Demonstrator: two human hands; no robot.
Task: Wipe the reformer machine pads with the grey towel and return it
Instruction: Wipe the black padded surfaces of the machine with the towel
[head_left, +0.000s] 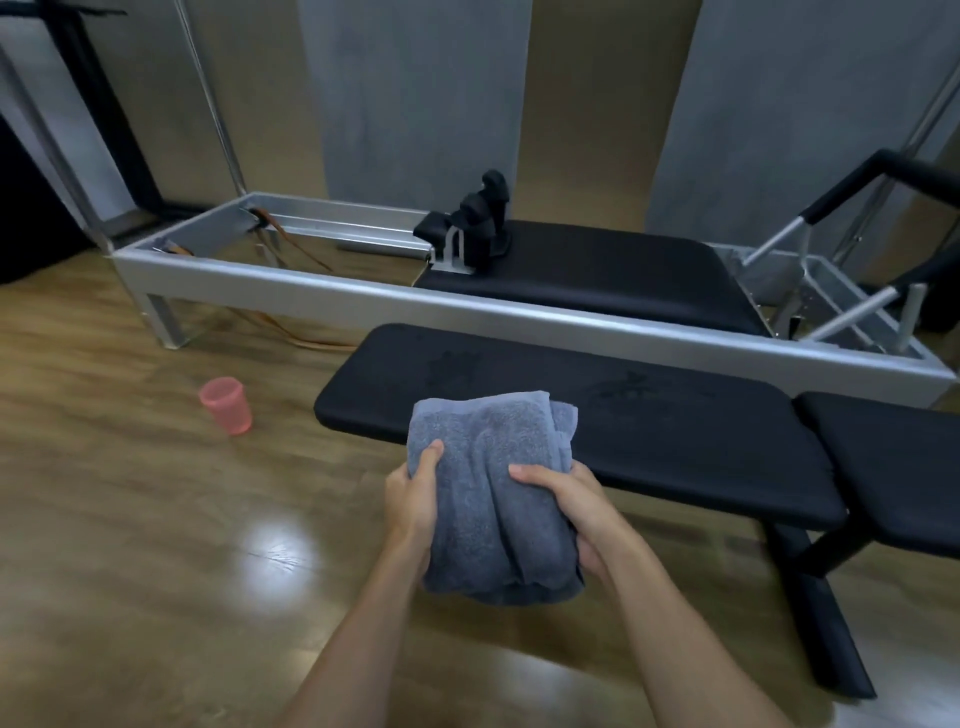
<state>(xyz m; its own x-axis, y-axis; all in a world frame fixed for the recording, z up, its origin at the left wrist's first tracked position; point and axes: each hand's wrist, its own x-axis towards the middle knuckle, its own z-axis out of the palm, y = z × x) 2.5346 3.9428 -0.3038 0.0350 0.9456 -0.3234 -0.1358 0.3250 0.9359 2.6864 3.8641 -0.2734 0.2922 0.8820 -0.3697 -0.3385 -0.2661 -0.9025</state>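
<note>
Both hands grip the folded grey towel (493, 493): left hand (413, 499) pinches its left edge, right hand (566, 504) wraps the right side. Towel sits between them, top over the black bench pad (649, 415). Looks pre-wipe, can't be sure. Next: press it flat on a pad; reformer carriage pad (597, 270) lies beyond.

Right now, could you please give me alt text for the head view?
The left hand and right hand grip a folded grey towel before a black padded bench; a silver-framed reformer stands behind, a pink cup on the wooden floor.
</note>
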